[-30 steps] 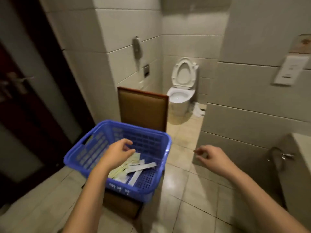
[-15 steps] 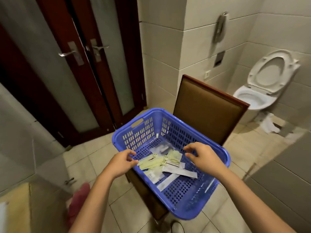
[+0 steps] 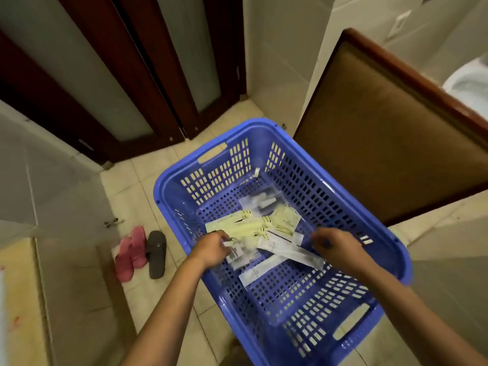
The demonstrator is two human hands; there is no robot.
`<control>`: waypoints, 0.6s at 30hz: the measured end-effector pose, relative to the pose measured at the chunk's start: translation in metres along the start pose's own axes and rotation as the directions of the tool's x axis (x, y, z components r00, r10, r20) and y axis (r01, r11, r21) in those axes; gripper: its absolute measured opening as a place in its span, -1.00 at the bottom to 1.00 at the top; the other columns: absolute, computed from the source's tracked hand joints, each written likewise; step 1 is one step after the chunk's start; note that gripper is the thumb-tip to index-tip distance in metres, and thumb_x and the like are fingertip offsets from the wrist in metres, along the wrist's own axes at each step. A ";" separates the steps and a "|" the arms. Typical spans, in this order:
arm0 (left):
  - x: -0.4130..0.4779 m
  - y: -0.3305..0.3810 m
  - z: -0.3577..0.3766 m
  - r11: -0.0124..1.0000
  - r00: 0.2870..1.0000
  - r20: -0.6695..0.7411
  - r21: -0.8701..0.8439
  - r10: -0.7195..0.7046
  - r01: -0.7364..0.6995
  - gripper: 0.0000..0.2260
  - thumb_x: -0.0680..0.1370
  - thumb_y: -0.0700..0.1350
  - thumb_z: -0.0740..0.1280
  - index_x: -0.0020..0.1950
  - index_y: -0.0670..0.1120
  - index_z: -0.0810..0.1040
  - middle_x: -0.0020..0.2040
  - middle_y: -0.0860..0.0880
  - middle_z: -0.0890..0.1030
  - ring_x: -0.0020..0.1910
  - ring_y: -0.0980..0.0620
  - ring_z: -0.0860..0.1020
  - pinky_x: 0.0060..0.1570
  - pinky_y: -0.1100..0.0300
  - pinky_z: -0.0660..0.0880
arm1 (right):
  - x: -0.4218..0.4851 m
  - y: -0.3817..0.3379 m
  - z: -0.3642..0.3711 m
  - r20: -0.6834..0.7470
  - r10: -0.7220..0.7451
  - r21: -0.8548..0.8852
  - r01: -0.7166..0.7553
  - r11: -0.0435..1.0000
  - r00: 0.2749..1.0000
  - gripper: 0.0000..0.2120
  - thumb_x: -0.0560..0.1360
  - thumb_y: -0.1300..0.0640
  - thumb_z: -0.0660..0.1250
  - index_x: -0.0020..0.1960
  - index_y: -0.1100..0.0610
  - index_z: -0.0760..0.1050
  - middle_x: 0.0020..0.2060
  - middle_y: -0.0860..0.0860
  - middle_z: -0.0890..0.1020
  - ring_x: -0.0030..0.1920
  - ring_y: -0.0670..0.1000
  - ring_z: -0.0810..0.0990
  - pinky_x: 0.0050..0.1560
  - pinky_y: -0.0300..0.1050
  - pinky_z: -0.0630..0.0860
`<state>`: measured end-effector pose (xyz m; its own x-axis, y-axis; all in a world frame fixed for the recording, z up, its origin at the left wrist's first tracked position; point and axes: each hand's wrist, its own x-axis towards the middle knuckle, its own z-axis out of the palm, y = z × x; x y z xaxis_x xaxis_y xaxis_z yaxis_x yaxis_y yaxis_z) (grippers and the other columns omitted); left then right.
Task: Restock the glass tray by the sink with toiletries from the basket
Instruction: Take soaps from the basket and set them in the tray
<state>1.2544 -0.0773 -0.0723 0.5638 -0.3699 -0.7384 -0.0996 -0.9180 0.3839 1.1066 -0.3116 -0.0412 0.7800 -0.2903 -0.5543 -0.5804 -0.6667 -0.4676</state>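
I am leaning over the blue basket [image 3: 169,188], sachets [image 3: 266,228] lying heaped on its floor, left hand [image 3: 211,250] pinching a clear packet [image 3: 239,256], right hand [image 3: 336,249] hovering curled over the pile, hold unclear; glass tray out of sight, restocking only just starting.

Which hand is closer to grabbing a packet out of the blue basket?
The left hand, probably. It pinches a clear plastic packet inside the blue plastic basket. The right hand is curled over the long white sachets, but I cannot see it holding one.
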 end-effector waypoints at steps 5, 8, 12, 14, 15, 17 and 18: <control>0.036 -0.012 0.030 0.999 0.989 0.143 0.032 -0.029 0.025 -0.70 0.62 -0.07 0.20 0.33 -0.09 0.37 0.00 -0.11 0.54 -0.11 -0.08 0.52 -0.14 0.13 0.40 | 0.046 -0.001 0.056 0.195 0.031 -0.036 -0.025 0.999 0.980 -0.70 0.60 0.17 0.20 0.32 0.15 0.44 0.26 0.09 0.52 0.18 0.11 0.53 0.15 -0.05 0.48; 0.056 -0.015 0.043 0.996 0.979 0.201 0.081 -0.045 0.029 -0.66 0.62 -0.04 0.19 0.38 -0.08 0.33 0.15 -0.15 0.55 0.01 -0.12 0.56 -0.07 0.11 0.45 | 0.069 -0.002 0.083 0.265 0.034 -0.054 -0.020 0.998 0.964 -0.69 0.60 0.17 0.18 0.32 0.13 0.44 0.27 0.09 0.51 0.15 0.08 0.54 0.08 -0.09 0.47; 0.093 -0.008 0.044 0.979 0.958 0.279 0.205 -0.063 0.004 -0.61 0.62 -0.01 0.16 0.43 -0.08 0.28 0.34 -0.14 0.44 0.22 -0.15 0.49 0.09 0.10 0.43 | 0.104 0.004 0.106 0.257 0.066 -0.012 -0.065 0.998 0.964 -0.72 0.58 0.15 0.22 0.28 0.13 0.47 0.23 0.09 0.54 0.14 0.09 0.55 0.12 -0.07 0.49; 0.117 -0.001 0.038 0.969 0.964 0.261 0.247 -0.048 -0.019 -0.61 0.62 -0.01 0.16 0.43 -0.09 0.28 0.35 -0.13 0.43 0.25 -0.14 0.46 0.12 0.12 0.41 | 0.123 0.008 0.111 0.227 0.076 0.001 -0.079 0.997 0.971 -0.71 0.59 0.14 0.22 0.29 0.13 0.46 0.23 0.08 0.54 0.15 0.07 0.54 0.10 -0.13 0.47; 0.129 0.002 0.035 0.966 0.971 0.238 0.255 -0.038 -0.025 -0.61 0.62 -0.01 0.16 0.42 -0.10 0.29 0.34 -0.14 0.44 0.24 -0.14 0.47 0.11 0.12 0.41 | 0.133 0.011 0.111 0.204 0.078 0.004 -0.080 0.997 0.976 -0.71 0.59 0.14 0.22 0.29 0.14 0.46 0.22 0.08 0.55 0.15 0.07 0.54 0.10 -0.13 0.46; 0.152 0.009 0.026 0.961 0.983 0.182 0.274 -0.012 -0.039 -0.62 0.62 -0.01 0.16 0.41 -0.09 0.30 0.30 -0.15 0.46 0.21 -0.15 0.48 0.08 0.12 0.42 | 0.154 0.018 0.108 0.142 0.062 0.005 -0.063 0.998 0.988 -0.71 0.58 0.16 0.23 0.28 0.16 0.48 0.21 0.10 0.57 0.15 0.09 0.55 0.11 -0.09 0.48; 0.162 0.013 0.022 0.958 0.989 0.151 0.284 0.001 -0.044 -0.63 0.62 -0.01 0.16 0.40 -0.09 0.31 0.30 -0.14 0.46 0.21 -0.15 0.48 0.09 0.11 0.43 | 0.167 0.021 0.105 0.110 0.057 0.002 -0.057 0.998 0.992 -0.71 0.57 0.18 0.23 0.27 0.18 0.49 0.18 0.13 0.59 0.14 0.12 0.56 0.10 -0.05 0.50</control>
<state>1.3267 -0.1522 -0.1993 0.4335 -0.3880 -0.8133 -0.3531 -0.9035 0.2429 1.2001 -0.3021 -0.2157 0.7152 -0.2501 -0.6526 -0.6247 -0.6474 -0.4365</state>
